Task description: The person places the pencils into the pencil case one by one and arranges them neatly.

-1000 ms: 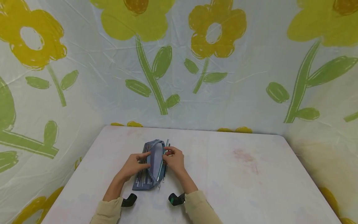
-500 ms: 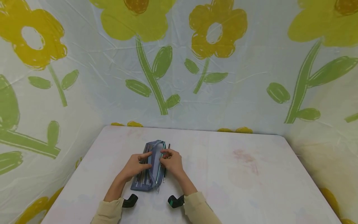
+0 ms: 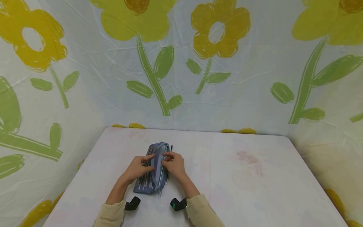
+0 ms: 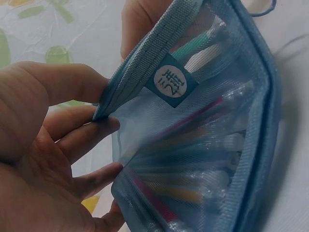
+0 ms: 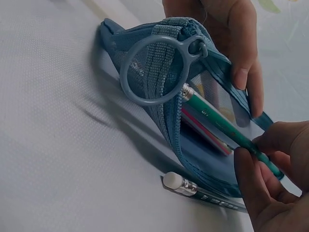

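A blue mesh pencil case [image 3: 143,189] lies unzipped on the table, several pencils showing through its side. My left hand [image 3: 135,168] pinches one edge of the opening and draws it aside; a round label [image 4: 171,86] is sewn near that edge. Between thumb and fingers, my right hand [image 3: 175,164] holds a green pencil [image 5: 215,117]. In the right wrist view its metal-capped end reaches inside the opening, near the zip's ring pull [image 5: 124,72]. A dark pencil with a white eraser [image 5: 172,180] rests on the table along the case's right side.
The white table [image 3: 227,176] extends widely to the right of both hands. Flower-printed sheeting [image 3: 241,104] stands behind it and at the sides. Black wrist cameras [image 3: 178,204] sit at both cuffs, low over the table.
My right hand has shifted slightly left, bringing the green pencil from the case's right edge in over its opening. My left hand has barely moved and still holds the edge.
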A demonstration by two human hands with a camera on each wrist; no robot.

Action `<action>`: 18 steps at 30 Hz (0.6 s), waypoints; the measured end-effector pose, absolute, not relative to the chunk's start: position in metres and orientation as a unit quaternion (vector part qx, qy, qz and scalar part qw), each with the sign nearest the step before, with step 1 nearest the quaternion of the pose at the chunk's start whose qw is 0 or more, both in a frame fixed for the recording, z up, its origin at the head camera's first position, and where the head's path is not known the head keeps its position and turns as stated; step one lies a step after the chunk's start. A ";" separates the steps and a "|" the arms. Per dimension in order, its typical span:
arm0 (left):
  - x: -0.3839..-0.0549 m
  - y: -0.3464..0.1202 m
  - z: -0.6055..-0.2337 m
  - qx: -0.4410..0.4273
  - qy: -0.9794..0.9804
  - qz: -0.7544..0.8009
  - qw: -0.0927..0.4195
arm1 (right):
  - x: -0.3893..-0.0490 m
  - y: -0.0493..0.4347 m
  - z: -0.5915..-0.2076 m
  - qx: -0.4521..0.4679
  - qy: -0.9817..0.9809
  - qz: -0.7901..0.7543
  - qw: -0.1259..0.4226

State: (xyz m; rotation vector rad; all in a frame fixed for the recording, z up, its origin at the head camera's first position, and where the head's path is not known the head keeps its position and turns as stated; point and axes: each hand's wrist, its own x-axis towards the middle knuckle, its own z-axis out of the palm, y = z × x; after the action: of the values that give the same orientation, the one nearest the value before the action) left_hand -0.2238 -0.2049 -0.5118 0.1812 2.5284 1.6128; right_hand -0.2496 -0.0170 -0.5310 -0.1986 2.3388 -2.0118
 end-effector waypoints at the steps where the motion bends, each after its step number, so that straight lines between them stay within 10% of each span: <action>1: -0.224 -0.205 -0.511 0.063 0.839 0.536 0.067 | -0.250 -0.017 -0.531 -0.066 0.754 -0.653 0.025; 18: -0.219 -0.205 -0.503 0.071 0.814 0.572 0.077 | -0.257 0.007 -0.540 -0.022 0.800 -0.599 -0.034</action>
State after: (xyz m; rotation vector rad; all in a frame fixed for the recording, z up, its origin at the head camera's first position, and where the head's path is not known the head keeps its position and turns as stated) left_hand -0.2191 -0.2046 -0.5026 0.2116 2.4394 1.7131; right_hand -0.2566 0.0071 -0.5402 -0.0702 2.5687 -1.9216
